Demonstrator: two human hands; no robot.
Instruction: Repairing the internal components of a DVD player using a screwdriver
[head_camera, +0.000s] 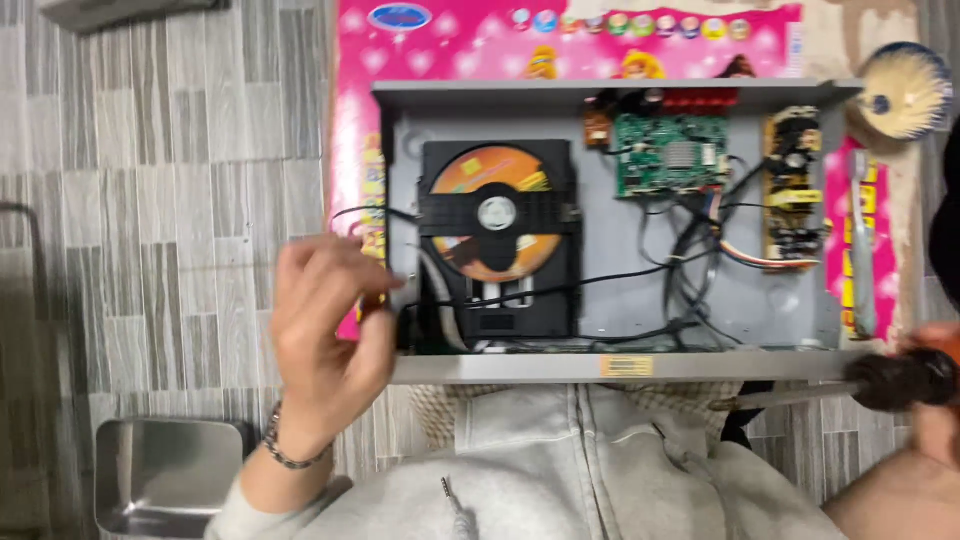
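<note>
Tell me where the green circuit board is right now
In the head view, the green circuit board sits inside the open grey player case, toward its upper right, between the black disc tray and the yellow board.

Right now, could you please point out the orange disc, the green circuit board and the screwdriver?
orange disc (478, 170): head view, on its upper orange face.
green circuit board (668, 155): head view, on the board's middle.
screwdriver (905, 378): head view, on its dark handle at the right edge.
</note>
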